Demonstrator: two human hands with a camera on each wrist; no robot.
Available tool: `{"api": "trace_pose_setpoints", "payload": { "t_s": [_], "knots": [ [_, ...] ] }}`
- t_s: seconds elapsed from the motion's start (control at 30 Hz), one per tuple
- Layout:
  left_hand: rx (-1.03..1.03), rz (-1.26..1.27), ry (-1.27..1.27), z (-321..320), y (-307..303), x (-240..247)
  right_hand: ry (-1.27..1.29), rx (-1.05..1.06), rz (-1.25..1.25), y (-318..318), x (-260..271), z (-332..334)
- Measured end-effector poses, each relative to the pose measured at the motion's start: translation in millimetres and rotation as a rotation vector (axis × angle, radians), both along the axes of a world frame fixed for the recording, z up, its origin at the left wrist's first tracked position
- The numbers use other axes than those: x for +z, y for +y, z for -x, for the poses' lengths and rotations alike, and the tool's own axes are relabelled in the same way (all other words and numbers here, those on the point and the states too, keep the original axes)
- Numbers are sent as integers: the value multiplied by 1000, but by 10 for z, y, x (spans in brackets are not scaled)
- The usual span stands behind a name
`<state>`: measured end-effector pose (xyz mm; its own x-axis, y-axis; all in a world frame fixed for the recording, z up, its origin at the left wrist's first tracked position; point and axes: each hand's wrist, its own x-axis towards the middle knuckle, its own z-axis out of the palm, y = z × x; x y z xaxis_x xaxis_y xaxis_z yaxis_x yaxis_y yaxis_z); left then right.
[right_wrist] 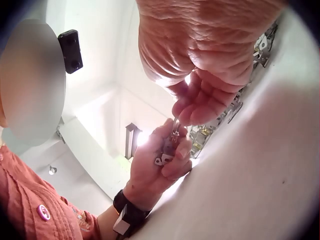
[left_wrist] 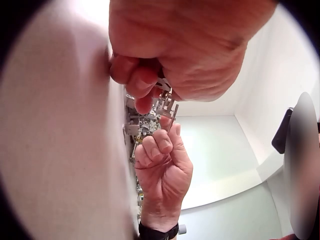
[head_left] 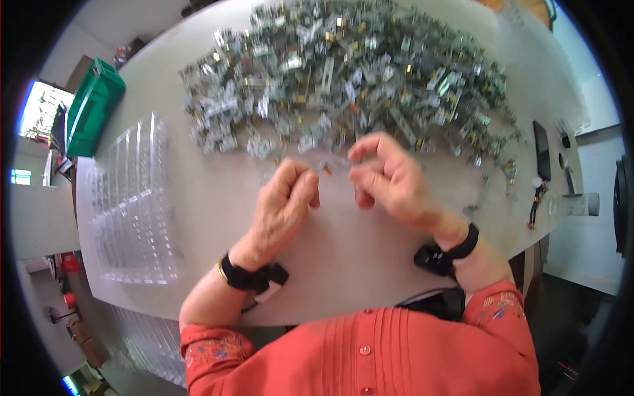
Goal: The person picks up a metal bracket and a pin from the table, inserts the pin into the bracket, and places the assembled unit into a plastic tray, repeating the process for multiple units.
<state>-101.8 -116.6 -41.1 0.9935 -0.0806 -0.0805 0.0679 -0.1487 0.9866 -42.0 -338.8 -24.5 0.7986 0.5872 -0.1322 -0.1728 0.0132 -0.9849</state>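
Observation:
The left hand (head_left: 282, 208) is curled round small metal parts (right_wrist: 168, 150), which show between its fingers in the right wrist view. Facing it, the right hand (head_left: 396, 181) pinches a thin metal piece (left_wrist: 173, 118) between thumb and fingertips; its other fingers are bent. The piece lies close against the left hand's parts, and whether they are joined I cannot tell. Both hands are raised over the table (head_left: 343, 264), in front of a wide heap of small metal parts (head_left: 330, 79). A little orange-brown bit (head_left: 327, 169) shows between the hands.
Clear plastic trays (head_left: 132, 204) lie at the left, with a green bin (head_left: 96, 109) behind them. On the right are a dark phone-like object (head_left: 541, 150), a beaded cord (head_left: 536, 204) and a clear cup (head_left: 581, 204). A few metal pieces (head_left: 510, 170) lie off the heap's right edge.

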Motion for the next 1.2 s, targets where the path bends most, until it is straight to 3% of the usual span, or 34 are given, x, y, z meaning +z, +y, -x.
{"api": "trace_pose_setpoints", "payload": {
  "t_s": [0.2, 0.4, 0.63, 0.87, 1.13, 1.2],
  "knots": [
    [-12, -56, 2, -1, -19, -7, 16, 161, -96, 0, -94, -57],
    [-15, -75, -75, -42, -14, -64, 76, 107, -37, 16, -40, -27],
    [-102, -209, -123, -65, -11, -20, -62, 18, 135, 42, -66, -12],
    [-127, -280, -174, -69, 7, -67, -148, -110, -23, 76, -141, -23],
    [-103, -27, -84, -101, 100, -18, -214, -300, -64, 106, -41, 11],
    [-71, 102, 6, -110, 114, -15, -134, -191, -81, 49, -14, 10]
  ]
}}
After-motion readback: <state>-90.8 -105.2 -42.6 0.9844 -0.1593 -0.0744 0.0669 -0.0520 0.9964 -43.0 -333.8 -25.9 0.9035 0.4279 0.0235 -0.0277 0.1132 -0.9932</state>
